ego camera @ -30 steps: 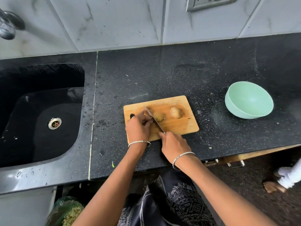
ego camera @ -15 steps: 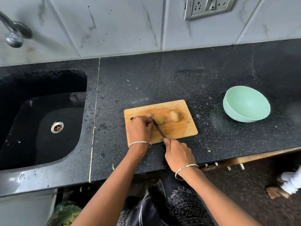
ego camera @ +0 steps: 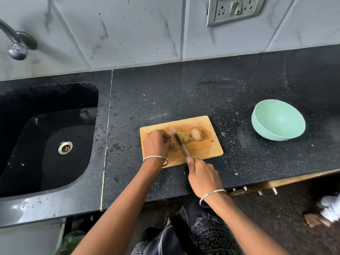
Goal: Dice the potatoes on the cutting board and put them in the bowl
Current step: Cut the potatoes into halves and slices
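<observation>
We see the cutting board [ego camera: 200,150] on the black desk [ego camera: 184,92], right of the sink [ego camera: 46,144]. Right hand [ego camera: 203,178] has a closed grip around the knife [ego camera: 180,142] handle, blade angled across the board. Left hand [ego camera: 156,144] curled down on the board's left part, fingers bent over a potato piece [ego camera: 173,147] we can barely make out. Two potatoes right of the blade: nearer one [ego camera: 184,137] touching it, second one [ego camera: 196,134] beside. Green bowl [ego camera: 277,122] well apart to the right, nothing in it.
</observation>
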`<state>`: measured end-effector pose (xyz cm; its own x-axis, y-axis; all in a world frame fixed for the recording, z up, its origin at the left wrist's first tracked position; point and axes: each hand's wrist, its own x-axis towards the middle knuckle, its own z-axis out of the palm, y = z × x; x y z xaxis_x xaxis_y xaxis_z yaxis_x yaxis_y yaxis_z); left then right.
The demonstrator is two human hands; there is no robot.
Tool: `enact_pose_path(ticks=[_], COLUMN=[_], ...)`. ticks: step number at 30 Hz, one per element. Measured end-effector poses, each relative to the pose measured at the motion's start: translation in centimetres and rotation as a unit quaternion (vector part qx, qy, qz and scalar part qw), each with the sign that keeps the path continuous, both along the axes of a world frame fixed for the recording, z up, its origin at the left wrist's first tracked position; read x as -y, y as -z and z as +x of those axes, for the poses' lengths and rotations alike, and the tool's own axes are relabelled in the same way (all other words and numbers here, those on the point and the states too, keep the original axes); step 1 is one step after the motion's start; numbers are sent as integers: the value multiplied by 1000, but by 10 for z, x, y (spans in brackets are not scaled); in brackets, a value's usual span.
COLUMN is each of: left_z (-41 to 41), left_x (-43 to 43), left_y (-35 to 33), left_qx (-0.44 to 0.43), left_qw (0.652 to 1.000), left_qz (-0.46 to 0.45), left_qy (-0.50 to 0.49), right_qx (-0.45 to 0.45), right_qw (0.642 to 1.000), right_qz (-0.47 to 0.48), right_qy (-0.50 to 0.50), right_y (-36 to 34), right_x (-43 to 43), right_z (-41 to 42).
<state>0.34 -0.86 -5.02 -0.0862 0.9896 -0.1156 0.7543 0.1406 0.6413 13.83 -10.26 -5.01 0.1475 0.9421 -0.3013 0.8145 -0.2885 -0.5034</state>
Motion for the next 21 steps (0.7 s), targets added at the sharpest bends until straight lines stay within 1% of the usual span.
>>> enact_pose_path(ticks=[9,16,21], left_z=[3,3,2], left_x=[1,-1,-2], left_y=[-5,-6,-6], left_qx=[-14,-1,6], left_qw=[1000,999,999], left_qz=[-8,-23,-21], left_qy=[-19,-28,-27], right_qx=[30,41,46], right_qw=[999,999,999], right_qz=[4,27,17], right_qy=[-13,-10,-22], right_y=[-3,-3,-2], right_x=[3,5,4], right_z=[-3,-3,-3])
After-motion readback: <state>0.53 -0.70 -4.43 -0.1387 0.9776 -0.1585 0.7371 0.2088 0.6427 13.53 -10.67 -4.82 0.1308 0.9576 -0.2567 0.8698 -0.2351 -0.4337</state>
